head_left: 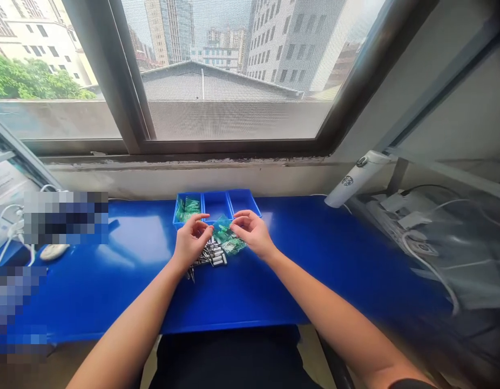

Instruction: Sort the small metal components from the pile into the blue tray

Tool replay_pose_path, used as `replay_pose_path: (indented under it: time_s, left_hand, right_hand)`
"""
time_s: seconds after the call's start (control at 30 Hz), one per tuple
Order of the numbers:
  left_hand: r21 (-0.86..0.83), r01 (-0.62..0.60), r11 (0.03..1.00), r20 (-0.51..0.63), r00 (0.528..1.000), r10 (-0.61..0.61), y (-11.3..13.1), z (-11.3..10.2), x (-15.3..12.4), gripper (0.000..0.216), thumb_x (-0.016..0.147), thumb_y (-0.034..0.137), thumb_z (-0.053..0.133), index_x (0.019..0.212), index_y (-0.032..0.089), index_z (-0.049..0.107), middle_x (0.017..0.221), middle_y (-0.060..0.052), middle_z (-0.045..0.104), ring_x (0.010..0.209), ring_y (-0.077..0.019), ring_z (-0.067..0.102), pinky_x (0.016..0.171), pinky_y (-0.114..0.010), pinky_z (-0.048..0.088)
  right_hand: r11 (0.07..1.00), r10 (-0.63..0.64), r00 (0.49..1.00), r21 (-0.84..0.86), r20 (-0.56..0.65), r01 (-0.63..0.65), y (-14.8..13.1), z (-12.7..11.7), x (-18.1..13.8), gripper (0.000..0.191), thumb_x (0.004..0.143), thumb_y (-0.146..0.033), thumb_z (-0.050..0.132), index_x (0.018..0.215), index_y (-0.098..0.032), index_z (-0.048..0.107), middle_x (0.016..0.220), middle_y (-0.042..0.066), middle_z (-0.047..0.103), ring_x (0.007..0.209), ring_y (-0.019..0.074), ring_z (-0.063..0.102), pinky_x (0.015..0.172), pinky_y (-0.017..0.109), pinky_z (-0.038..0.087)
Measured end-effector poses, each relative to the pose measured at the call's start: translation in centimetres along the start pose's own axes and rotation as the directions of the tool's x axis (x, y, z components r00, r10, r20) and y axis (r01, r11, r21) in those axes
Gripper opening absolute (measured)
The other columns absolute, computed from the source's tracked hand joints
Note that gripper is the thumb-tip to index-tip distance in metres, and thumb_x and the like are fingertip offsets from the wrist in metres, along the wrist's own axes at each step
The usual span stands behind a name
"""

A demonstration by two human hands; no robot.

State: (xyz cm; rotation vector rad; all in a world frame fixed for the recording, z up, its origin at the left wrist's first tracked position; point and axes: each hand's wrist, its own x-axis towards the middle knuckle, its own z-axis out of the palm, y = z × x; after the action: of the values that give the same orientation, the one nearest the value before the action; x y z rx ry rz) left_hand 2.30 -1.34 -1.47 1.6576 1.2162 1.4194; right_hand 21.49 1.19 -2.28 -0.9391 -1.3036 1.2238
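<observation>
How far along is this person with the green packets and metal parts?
Done: green packets sit in the tray's left compartment. In hand: left hand and right hand pinch one green packet. Left: loose metal parts and a few packets lie on the blue table.

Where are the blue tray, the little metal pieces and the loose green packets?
blue tray (242,202): head view, bare floor of its right compartment.
metal pieces (213,255): head view, middle of the pile.
loose green packets (229,240): head view, centre of the heap.
</observation>
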Motion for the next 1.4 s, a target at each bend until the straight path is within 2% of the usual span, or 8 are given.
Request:
replay_pose_path:
  time_s: [0.1,0.2,0.37,0.57,0.83,1.0,1.17,1.4]
  left_hand:
    - [0.084,-0.025,0.996,0.036,0.999,0.022,0.0,-0.1,0.0,0.02,0.086,0.033,0.06,0.093,0.015,0.067,0.065,0.0,0.061,0.055,-0.0109,0.054,0.054,-0.023,0.043]
    - [0.155,-0.088,0.984,0.049,0.996,0.081,-0.1,-0.2,0.0,0.021,0.087,0.032,0.058,0.08,0.015,0.068,0.067,-0.002,0.064,0.056,-0.0106,0.051,0.053,-0.022,0.041]
    - [0.148,-0.108,0.983,0.089,0.991,0.096,-0.2,-0.1,0.0,0.021,0.087,0.033,0.06,0.088,0.015,0.07,0.067,-0.002,0.063,0.054,-0.0102,0.049,0.052,-0.022,0.04]
    - [0.141,-0.121,0.983,0.155,0.983,0.099,0.0,0.1,-0.2,0.021,0.085,0.033,0.062,0.082,0.014,0.071,0.06,0.0,0.058,0.053,-0.0103,0.047,0.051,-0.022,0.038]
    - [0.119,-0.129,0.984,0.114,0.987,0.116,-0.1,0.1,-0.2,0.023,0.087,0.034,0.06,0.08,0.014,0.069,0.061,0.0,0.058,0.053,-0.0097,0.046,0.051,-0.022,0.037]
    - [0.105,-0.105,0.989,0.093,0.991,0.095,-0.4,0.0,-0.2,0.025,0.088,0.037,0.06,0.083,0.015,0.07,0.062,-0.001,0.06,0.053,-0.0099,0.047,0.051,-0.022,0.038]
    - [0.104,-0.076,0.992,0.088,0.994,0.067,-0.5,0.1,-0.2,0.027,0.089,0.041,0.059,0.085,0.015,0.069,0.058,0.001,0.057,0.051,-0.0104,0.05,0.051,-0.022,0.04]
    - [0.115,-0.081,0.99,0.092,0.993,0.07,-0.2,0.2,-0.3,0.025,0.089,0.038,0.059,0.086,0.015,0.069,0.057,0.001,0.056,0.051,-0.01,0.049,0.051,-0.022,0.039]
  right_hand:
    - [0.998,-0.009,1.0,0.061,0.01,0.008,-0.1,0.0,0.0,0.042,0.067,-0.039,0.08,0.097,-0.021,0.059,0.073,-0.002,0.065,0.062,0.011,0.056,0.058,0.025,0.044]
    - [0.995,-0.022,1.0,0.093,0.021,0.02,-0.2,0.1,-0.1,0.043,0.066,-0.04,0.082,0.097,-0.021,0.059,0.072,-0.002,0.066,0.062,0.0106,0.057,0.058,0.024,0.044]
    - [0.999,-0.018,0.999,0.049,0.034,0.017,-0.3,0.2,-0.1,0.046,0.061,-0.043,0.085,0.095,-0.022,0.062,0.07,-0.001,0.068,0.06,0.0122,0.059,0.057,0.026,0.045]
    - [0.998,-0.004,1.0,0.056,0.014,0.004,-0.2,0.0,0.0,0.044,0.059,-0.044,0.087,0.09,-0.022,0.066,0.068,0.0,0.07,0.063,0.0156,0.064,0.058,0.029,0.048]
    - [1.0,0.022,0.998,0.015,0.063,-0.023,0.1,-0.1,0.1,0.043,0.061,-0.046,0.085,0.091,-0.02,0.07,0.075,0.002,0.072,0.068,0.0152,0.065,0.064,0.029,0.051]
    - [0.996,0.029,0.997,-0.086,0.072,-0.023,0.6,-0.1,0.1,0.039,0.064,-0.047,0.082,0.088,-0.018,0.073,0.074,0.004,0.071,0.064,0.0139,0.062,0.061,0.028,0.05]
    - [0.991,0.017,0.999,-0.135,0.047,-0.011,0.9,-0.1,0.0,0.035,0.065,-0.05,0.08,0.079,-0.018,0.075,0.072,0.005,0.071,0.064,0.0161,0.062,0.062,0.031,0.051]
    - [0.99,-0.023,1.0,-0.139,0.009,0.024,0.5,-0.2,0.0,0.032,0.063,-0.047,0.082,0.077,-0.019,0.076,0.072,0.005,0.072,0.063,0.0155,0.06,0.063,0.031,0.049]
